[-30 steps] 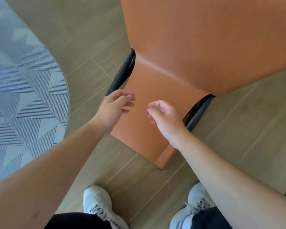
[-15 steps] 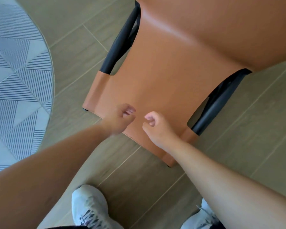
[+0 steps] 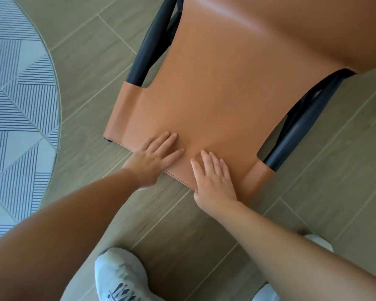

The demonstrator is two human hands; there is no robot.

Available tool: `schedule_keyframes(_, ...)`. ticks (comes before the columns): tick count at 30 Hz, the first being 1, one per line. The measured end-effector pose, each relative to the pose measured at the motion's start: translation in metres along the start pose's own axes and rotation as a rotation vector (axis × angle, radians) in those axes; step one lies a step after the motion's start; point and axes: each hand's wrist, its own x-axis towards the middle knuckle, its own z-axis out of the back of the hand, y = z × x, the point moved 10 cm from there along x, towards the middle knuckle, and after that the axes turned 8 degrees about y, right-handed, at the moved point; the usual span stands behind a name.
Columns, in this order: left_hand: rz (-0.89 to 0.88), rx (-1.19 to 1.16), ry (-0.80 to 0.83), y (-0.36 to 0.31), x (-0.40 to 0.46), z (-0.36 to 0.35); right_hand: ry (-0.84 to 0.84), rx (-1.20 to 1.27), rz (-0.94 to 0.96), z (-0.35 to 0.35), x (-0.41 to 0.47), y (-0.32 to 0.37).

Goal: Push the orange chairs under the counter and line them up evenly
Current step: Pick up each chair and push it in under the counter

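An orange leather chair (image 3: pixel 213 88) with a black metal frame (image 3: pixel 300 129) fills the upper middle of the head view, seen from above and behind. Its backrest top edge runs toward me. My left hand (image 3: pixel 154 157) lies flat on the backrest near that edge, fingers straight. My right hand (image 3: pixel 215 179) presses flat beside it, fingers straight and its thumb at the edge. The seat (image 3: pixel 313 29) curves away at the upper right. No counter shows in this frame.
A round grey rug with striped triangles (image 3: pixel 20 118) covers the floor at the left. Wood-look floor tiles (image 3: pixel 334 170) surround the chair. My white sneakers (image 3: pixel 122 279) stand just below the chair's back.
My loosely curled hands have opened and now lie flat on the backrest. The chair's back fills more of the view than before, and my left foot has stepped forward.
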Motion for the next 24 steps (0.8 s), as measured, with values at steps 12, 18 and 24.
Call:
schedule_keyframes(12,0.112,0.128,-0.008,-0.005,0.018,-0.006,0.007,-0.143,0.017,-0.017,0.003,0.009)
schedule_keyframes(18,0.065,0.161,0.022,-0.007,0.017,-0.008,-0.003,-0.141,-0.031,-0.019,0.002,0.009)
schedule_keyframes(24,0.065,0.173,0.094,-0.005,0.018,-0.007,-0.017,-0.147,-0.017,-0.016,0.002,0.009)
